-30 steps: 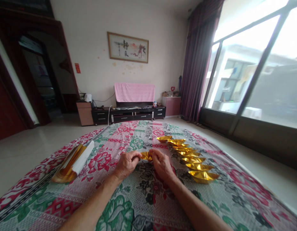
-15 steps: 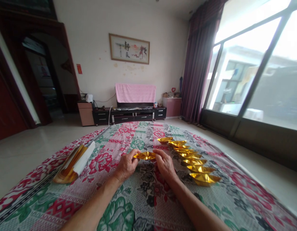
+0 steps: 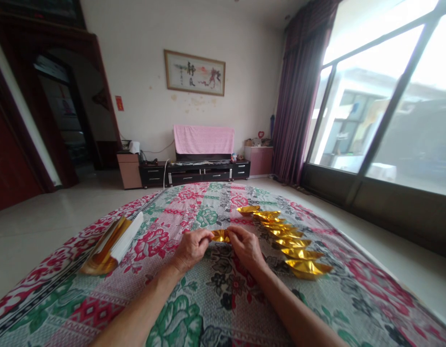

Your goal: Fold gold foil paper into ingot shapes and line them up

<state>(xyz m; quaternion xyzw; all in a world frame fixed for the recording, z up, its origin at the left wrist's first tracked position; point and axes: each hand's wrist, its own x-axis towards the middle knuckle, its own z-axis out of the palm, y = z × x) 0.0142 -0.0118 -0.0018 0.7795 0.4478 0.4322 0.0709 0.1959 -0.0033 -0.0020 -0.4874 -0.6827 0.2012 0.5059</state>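
Faces a pale wall [image 3: 136,58], pleated purple curtain [image 3: 293,106] and pink cloth [image 3: 204,140] beyond a flower-patterned tablecloth [image 3: 208,289]. Over its middle, pinches a creased gold-foil piece [image 3: 220,236] by both ends with left hand [image 3: 192,246] and right hand [image 3: 245,246], between shiny boat-shaped ingots [image 3: 288,233] and a curled paper sheaf [image 3: 112,248].

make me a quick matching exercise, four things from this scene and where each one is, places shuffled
1. small gold piece
2. row of gold boat shapes
3. sheaf of sheets
4. pink cloth

A. lying left of the left hand
B. across the room, below the framed picture
C. held between both hands
D. lying right of the right hand

Pairs: 1-C, 2-D, 3-A, 4-B
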